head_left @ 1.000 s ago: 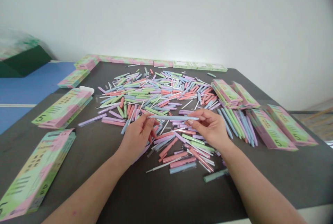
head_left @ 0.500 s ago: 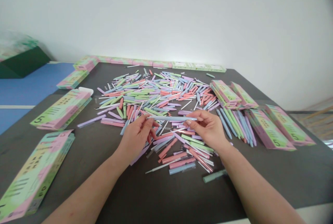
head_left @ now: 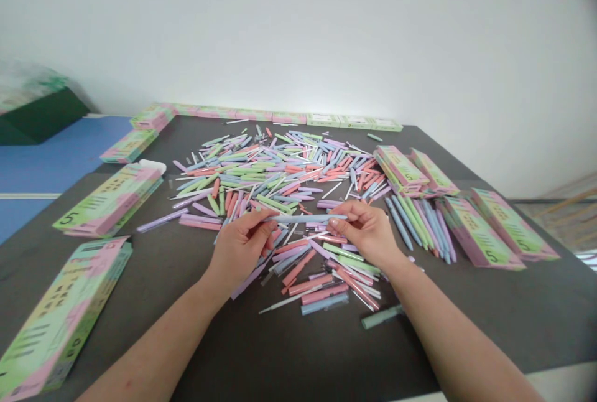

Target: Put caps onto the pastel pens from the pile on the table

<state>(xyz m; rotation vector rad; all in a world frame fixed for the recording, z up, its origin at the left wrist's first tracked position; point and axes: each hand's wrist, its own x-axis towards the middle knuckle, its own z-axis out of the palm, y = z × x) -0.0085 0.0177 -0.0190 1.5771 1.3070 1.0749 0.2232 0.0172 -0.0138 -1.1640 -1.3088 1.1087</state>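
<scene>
A light blue pen (head_left: 305, 218) is held level between both my hands, a little above a dark table (head_left: 289, 352). My left hand (head_left: 241, 246) pinches its left end with closed fingers. My right hand (head_left: 362, 228) grips its right end, fingers curled. Under and beyond the hands lies a big heap of loose pens and pen parts (head_left: 280, 172) in pink, green, blue and purple. A neat row of finished pens (head_left: 420, 218) lies just right of my right hand.
Flat pink-and-green boxes lie around the table: at the near left (head_left: 60, 312), the left (head_left: 109, 200), the right (head_left: 494, 224) and in a row along the far edge (head_left: 280, 117). A lone green pen (head_left: 382, 317) lies by my right forearm. A white wall stands behind.
Both hands have come slightly closer together along the blue pen and lowered a little. The heap and boxes lie as before.
</scene>
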